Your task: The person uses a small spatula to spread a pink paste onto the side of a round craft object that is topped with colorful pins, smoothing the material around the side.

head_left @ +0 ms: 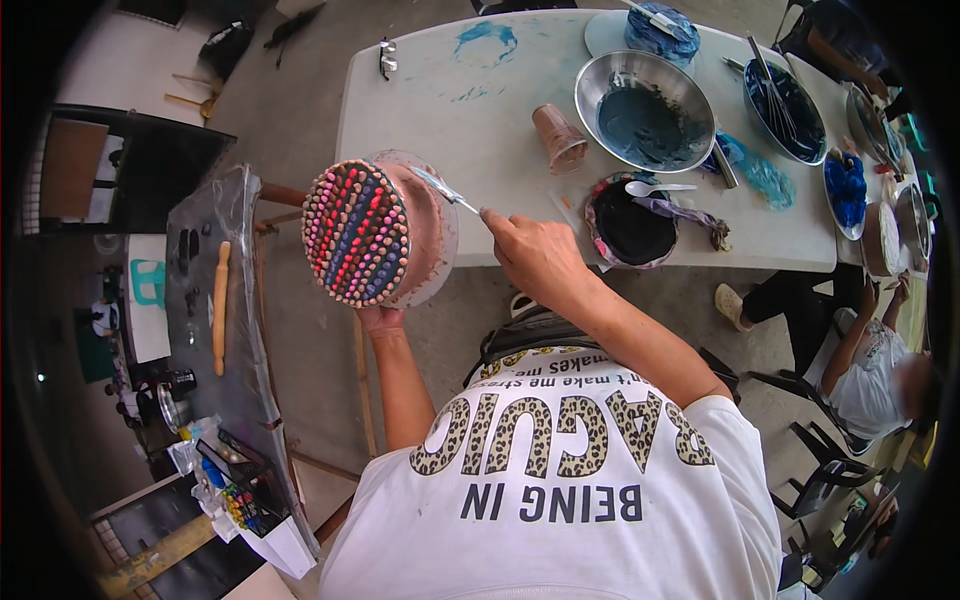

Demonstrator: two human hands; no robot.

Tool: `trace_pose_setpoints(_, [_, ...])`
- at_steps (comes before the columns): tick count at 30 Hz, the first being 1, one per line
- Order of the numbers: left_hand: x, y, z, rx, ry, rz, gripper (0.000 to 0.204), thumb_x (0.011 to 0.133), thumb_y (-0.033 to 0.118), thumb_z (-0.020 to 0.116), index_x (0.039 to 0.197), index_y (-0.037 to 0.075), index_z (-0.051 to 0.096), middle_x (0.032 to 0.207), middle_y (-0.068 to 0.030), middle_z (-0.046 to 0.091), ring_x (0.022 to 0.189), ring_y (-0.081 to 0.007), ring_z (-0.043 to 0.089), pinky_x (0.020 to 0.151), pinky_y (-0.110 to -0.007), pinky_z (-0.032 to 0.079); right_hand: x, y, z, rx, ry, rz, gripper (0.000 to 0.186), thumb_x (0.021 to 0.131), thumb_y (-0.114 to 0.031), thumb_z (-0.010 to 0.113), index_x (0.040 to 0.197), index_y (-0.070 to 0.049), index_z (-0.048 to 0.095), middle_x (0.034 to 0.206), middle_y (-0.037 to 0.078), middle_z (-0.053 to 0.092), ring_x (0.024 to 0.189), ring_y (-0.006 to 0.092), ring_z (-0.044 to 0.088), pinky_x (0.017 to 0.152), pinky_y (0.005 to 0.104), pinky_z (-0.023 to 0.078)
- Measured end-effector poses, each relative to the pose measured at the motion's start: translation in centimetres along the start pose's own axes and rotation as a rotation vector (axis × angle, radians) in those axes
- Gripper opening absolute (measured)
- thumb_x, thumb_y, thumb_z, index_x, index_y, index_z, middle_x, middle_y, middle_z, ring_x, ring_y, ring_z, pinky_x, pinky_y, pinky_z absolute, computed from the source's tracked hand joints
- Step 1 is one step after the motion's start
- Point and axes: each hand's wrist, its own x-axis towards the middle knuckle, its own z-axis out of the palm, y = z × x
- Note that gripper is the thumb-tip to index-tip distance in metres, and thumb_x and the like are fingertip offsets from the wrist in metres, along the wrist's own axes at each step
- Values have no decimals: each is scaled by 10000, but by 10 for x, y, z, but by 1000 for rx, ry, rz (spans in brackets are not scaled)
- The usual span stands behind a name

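Observation:
A round cake is held tilted over the near left edge of the white table. Rows of small piped dots in red, pink, dark blue and tan cover its top, and brownish-pink frosting coats its side. My left hand supports it from below; most of the fingers are hidden behind it. Closed round the handle of a small spatula, my right hand is just right of the cake. The frosting-smeared blade lies at or very near the cake's side; contact cannot be made out.
On the table stand a plastic cup, a metal bowl of dark blue-grey frosting, and a dark round board bearing a white spoon. A rolling pin lies on the left table. Another person sits at right.

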Motion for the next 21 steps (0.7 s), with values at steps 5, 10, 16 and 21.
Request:
trace_pose_setpoints(5, [3, -1, 1, 25, -3, 14, 556, 987, 433, 410, 1399, 60, 413, 1426, -163, 441, 1297, -336, 451, 1056, -521, 415, 1, -2, 14, -47, 9, -10, 414, 812, -85, 601, 1222, -75, 549, 719, 116, 604, 591, 320, 611, 536, 429, 471])
trace_pose_setpoints(10, [6, -2, 9, -57, -12, 11, 609, 952, 490, 463, 1396, 76, 425, 1433, -157, 435, 1312, -335, 429, 1078, -530, 385, -16, -7, 14, -75, 9, -50, 455, 794, -94, 626, 1241, -87, 540, 716, 107, 601, 588, 308, 616, 537, 430, 476])
trace_pose_setpoints(16, [14, -1, 14, -64, -14, 35, 627, 956, 519, 426, 1403, 79, 416, 1430, -156, 436, 1315, -331, 427, 1083, -528, 378, -15, -1, -7, -41, 3, -9, 485, 795, -92, 631, 1270, -91, 531, 710, 97, 602, 594, 308, 615, 530, 424, 473])
trace_pose_setpoints(21, [20, 0, 4, 3, 24, 76, 603, 970, 499, 405, 1402, 78, 414, 1426, -156, 440, 1306, -328, 439, 1072, -510, 399, 5, -2, 3, -14, 52, -48, 467, 803, -92, 622, 1263, -90, 541, 697, 93, 590, 596, 305, 614, 527, 422, 470])
